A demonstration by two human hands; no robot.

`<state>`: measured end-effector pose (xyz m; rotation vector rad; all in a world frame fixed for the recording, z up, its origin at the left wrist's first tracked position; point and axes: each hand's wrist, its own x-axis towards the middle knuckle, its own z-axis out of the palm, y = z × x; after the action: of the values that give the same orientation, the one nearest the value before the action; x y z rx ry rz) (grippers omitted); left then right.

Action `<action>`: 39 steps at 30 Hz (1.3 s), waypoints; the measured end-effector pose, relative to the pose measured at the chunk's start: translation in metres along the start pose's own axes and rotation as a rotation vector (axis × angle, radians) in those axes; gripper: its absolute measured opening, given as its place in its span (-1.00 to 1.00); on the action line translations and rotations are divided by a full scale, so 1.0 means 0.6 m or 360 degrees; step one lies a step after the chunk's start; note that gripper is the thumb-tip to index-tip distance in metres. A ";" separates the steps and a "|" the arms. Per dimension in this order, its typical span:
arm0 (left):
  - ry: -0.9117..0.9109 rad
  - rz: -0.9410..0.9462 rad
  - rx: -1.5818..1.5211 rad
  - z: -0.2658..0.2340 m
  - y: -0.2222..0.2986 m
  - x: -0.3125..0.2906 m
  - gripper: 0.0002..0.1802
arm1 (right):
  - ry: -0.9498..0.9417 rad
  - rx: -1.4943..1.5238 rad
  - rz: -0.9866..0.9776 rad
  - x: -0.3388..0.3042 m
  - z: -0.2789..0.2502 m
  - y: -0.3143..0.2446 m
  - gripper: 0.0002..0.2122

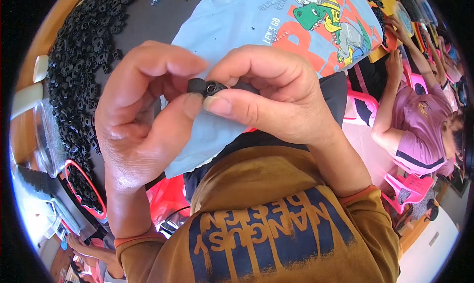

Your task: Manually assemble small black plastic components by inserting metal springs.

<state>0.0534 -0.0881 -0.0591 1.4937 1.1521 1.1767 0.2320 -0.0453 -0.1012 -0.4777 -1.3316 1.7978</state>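
Note:
Just over the light-blue cloth (202, 130), a small black plastic part (197, 85) with a round hole on its right side is held between my two hands. My left hand (133, 105) pinches its left end, the thumb pressed on the near face and the index finger curled above, slightly blurred. My right hand (281, 90) grips the other end between thumb and bent index finger. Fingertips cover much of the part, so I cannot tell whether it is one piece or two joined.
A large heap of similar black parts (74, 75) spreads along the left of the dark table. Small clear pieces (271, 4) lie on the printed cloth. A red-rimmed basket (69, 172) with black parts stands at lower left. Co-workers (414, 110) and pink chairs (414, 184) are to the right.

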 end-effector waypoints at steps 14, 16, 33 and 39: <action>0.0024 -0.0089 0.0181 0.004 0.014 0.000 -0.82 | 0.0028 0.0028 0.0001 0.000 0.003 0.002 -0.90; 0.0094 -0.0143 0.0107 0.008 0.016 -0.004 -0.83 | 0.0021 0.0021 0.0004 0.000 0.003 0.003 -0.90; 0.0163 -0.0234 0.0054 0.018 0.017 -0.001 -0.84 | 0.0023 -0.0134 -0.0051 0.001 0.002 0.003 -0.90; 0.0114 -0.0359 -0.0006 0.014 0.016 0.001 -0.83 | 0.0013 -0.0186 -0.0091 0.001 0.002 0.007 -0.89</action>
<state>0.0631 -0.0901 -0.0509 1.2890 1.3284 1.0836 0.2293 -0.0456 -0.1045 -0.5047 -1.4361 1.6761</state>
